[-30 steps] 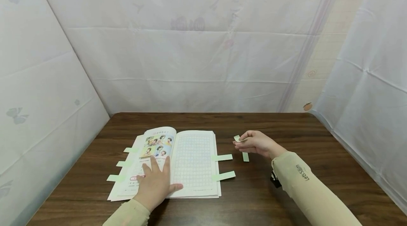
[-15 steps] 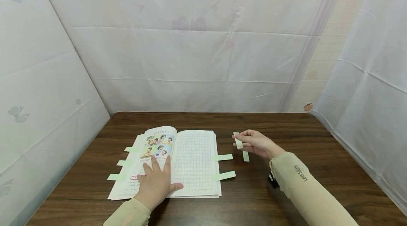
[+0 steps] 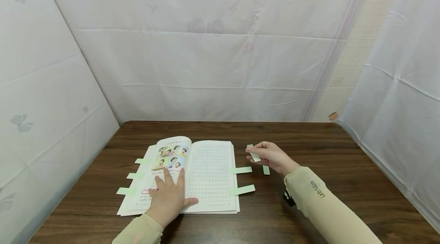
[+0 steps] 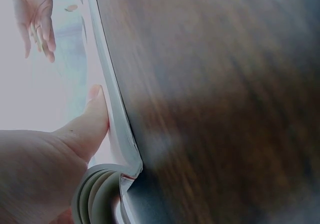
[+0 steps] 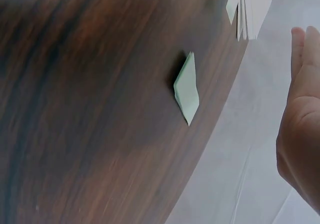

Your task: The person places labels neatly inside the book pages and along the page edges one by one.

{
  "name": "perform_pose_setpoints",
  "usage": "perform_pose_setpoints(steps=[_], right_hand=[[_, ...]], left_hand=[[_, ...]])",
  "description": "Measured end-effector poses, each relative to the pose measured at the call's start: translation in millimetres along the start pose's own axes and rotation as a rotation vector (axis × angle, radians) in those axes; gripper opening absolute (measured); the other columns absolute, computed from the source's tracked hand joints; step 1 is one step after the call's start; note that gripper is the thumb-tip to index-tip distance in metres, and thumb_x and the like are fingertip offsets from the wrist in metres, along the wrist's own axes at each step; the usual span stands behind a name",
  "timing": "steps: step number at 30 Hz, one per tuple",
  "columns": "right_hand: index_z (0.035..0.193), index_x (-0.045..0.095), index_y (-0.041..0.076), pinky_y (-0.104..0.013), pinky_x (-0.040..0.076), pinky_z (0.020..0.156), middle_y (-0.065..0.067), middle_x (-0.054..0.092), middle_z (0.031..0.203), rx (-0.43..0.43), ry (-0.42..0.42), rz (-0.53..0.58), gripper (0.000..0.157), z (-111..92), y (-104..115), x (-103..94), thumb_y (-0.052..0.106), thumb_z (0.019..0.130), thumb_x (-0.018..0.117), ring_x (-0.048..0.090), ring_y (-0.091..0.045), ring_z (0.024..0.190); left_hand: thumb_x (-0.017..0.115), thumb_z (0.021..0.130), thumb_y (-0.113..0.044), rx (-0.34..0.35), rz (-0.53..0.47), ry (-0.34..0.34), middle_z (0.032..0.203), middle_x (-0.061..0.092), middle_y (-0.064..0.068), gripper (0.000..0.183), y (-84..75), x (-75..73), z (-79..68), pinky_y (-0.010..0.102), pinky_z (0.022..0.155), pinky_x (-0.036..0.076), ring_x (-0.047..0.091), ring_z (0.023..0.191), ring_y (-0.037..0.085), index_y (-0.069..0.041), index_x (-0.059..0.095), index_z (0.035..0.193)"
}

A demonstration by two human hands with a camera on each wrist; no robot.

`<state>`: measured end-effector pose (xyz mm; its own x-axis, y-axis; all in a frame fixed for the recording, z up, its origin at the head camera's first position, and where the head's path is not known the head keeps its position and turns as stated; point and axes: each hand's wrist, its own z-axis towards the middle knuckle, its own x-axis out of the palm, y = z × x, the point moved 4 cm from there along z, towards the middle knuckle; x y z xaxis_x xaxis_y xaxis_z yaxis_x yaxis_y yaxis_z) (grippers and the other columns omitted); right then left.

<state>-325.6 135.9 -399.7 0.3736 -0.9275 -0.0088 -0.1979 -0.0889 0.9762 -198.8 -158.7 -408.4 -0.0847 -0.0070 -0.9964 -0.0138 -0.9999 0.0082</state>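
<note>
An open booklet [image 3: 209, 175] lies on the table, with colour pictures on its left page and a printed grid on its right. My left hand [image 3: 167, 200] rests on the left page, fingers spread and thumb reaching across the fold onto the right page. Right of the booklet, my right hand [image 3: 275, 158] pinches a pale green sticky note strip [image 3: 255, 157] between thumb and fingers, above the table. Another green sticky note strip [image 5: 187, 92] lies on the table beneath that hand. In the left wrist view the thumb [image 4: 87, 126] presses near the booklet's edge.
Green sticky tabs stick out from the booklet's left edge, one being this tab [image 3: 132, 176], and two from its right edge, including the lower tab [image 3: 245, 189]. The dark wooden table [image 3: 309, 137] ends at a white cloth wall [image 3: 220, 64] behind.
My right hand has moved slightly left toward the booklet with the strip, which has turned in its fingers. The left hand and booklet have stayed in place.
</note>
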Motion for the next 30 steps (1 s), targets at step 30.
perform_pose_setpoints(steps=[30], right_hand=[[0.103, 0.055, -0.004, -0.029, 0.059, 0.08, -0.019, 0.073, 0.107, 0.03, -0.109, 0.006, 0.012, 5.6, -8.5, 11.9, 0.003, 0.095, 0.061, 0.073, -0.015, 0.084]], left_hand=[[0.07, 0.071, -0.069, 0.01, 0.019, -0.039, 0.135, 0.04, 0.049, 0.1, -0.3, -0.9, -1.4, 0.074, 0.074, 0.048, 0.045, 0.114, 0.069, -0.002, 0.05, 0.142]])
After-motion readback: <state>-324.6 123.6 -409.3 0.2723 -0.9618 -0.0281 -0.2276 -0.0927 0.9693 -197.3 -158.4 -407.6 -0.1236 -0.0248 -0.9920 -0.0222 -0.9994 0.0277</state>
